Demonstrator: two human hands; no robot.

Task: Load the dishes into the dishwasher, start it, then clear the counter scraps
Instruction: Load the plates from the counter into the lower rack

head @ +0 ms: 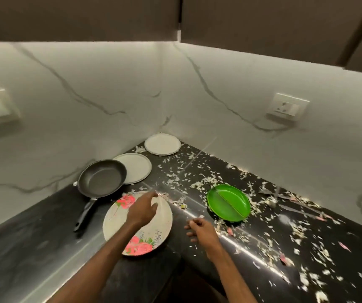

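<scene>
In the head view, the left hand (pixel 141 209) reaches over the round white plate with pink flower print (pixel 114 217) on the black stone counter (pixel 33 226), its fingers relaxed and apart near the plate's far rim. The right hand (pixel 199 229) hovers at the counter edge with curled fingers; I cannot tell whether it holds anything. Pale vegetable scraps (pixel 208 178) surround a green divided plastic plate (pixel 228 202). A black frying pan (pixel 100 178) sits behind the flowered plate.

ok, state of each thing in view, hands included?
floral plate: flat on counter, empty
frying pan: upright, empty
near white plate: flat, partly behind pan
far white plate: flat, empty
green plate: flat, empty, scraps around
left hand: open, over floral plate
right hand: loosely curled, empty
scraps: scattered on counter
</scene>
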